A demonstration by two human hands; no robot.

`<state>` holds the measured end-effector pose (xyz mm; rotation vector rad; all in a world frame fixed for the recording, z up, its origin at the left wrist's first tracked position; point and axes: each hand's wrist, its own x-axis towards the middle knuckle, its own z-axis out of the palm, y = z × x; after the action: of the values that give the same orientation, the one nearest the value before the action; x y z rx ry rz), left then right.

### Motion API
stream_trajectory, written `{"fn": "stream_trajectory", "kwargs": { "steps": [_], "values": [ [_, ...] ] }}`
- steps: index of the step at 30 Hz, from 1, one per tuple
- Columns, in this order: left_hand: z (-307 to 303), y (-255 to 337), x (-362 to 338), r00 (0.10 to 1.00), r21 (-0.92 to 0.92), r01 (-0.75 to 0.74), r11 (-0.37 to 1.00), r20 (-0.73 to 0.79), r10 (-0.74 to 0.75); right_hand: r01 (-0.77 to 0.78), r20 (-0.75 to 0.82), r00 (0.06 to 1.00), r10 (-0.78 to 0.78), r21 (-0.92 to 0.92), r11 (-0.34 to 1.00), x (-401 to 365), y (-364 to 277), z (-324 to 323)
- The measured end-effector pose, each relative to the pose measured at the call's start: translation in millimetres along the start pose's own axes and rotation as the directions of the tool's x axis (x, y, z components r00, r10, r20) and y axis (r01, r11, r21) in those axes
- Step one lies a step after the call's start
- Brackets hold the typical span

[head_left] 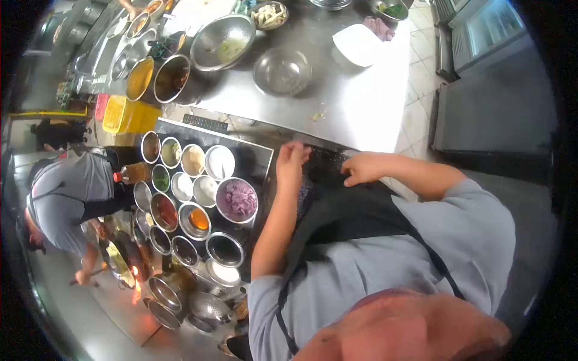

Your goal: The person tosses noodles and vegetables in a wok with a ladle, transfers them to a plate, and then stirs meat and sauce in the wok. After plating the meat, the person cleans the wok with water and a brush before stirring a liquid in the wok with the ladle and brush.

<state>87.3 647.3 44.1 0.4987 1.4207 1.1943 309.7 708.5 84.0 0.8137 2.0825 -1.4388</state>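
Observation:
My left hand (292,157) is raised in front of my black apron (349,219), fingers loosely bent, with nothing visible in it. Across from it, my right hand (365,168) is held over the apron's upper edge, fingers curled and the thumb a little apart; I see no object in it. The hands do not touch each other. Nearest my left forearm is a metal container of chopped purple onion (237,200). Beyond both hands is the edge of a steel table (355,114), where a shallow metal bowl (283,72) sits.
Several seasoning containers (195,219) fill the station on my left. Past them a co-worker (69,186) cooks at a wok (120,259) beside a flame. A large tilted bowl (223,42), a pot (171,78) and a white container (356,45) occupy the steel table. A fridge (494,36) stands at right.

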Motion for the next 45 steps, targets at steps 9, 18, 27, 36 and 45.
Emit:
{"fn": "stream_trajectory", "kwargs": {
  "steps": [9, 18, 27, 36, 45],
  "values": [
    [-144.6, -103.4, -218.2, 0.957, 0.246, -0.109, 0.963, -0.236, 0.169, 0.757, 0.463, 0.645, -0.609, -0.274, 0.594, 159.6, -198.7, 47.1],
    [-55.5, -223.4, -385.0, 0.359, -0.099, -0.472, 0.876, -0.929, 0.088, 0.964, 0.741, 0.011, -0.671, -0.185, -0.189, 151.5, -396.6, 374.3],
    [-32.2, -325.2, -432.3, 0.100, -0.132, -0.489, 0.862, -0.990, -0.095, 0.946, 0.834, 0.316, -0.453, -0.242, 0.216, 197.7, -448.2, 519.1],
    [-73.5, -316.5, -412.8, -0.062, -0.250, -0.698, 0.671, -0.913, -0.404, 0.915, 0.783, 0.283, -0.554, -0.394, -0.090, 261.5, -620.9, 663.0],
    [-135.5, -228.3, -421.9, -0.185, -0.315, -0.707, 0.634, -0.783, -0.595, 0.933, 0.665, 0.360, -0.654, -0.265, 0.244, 342.6, -646.4, 647.6]
  ]
}}
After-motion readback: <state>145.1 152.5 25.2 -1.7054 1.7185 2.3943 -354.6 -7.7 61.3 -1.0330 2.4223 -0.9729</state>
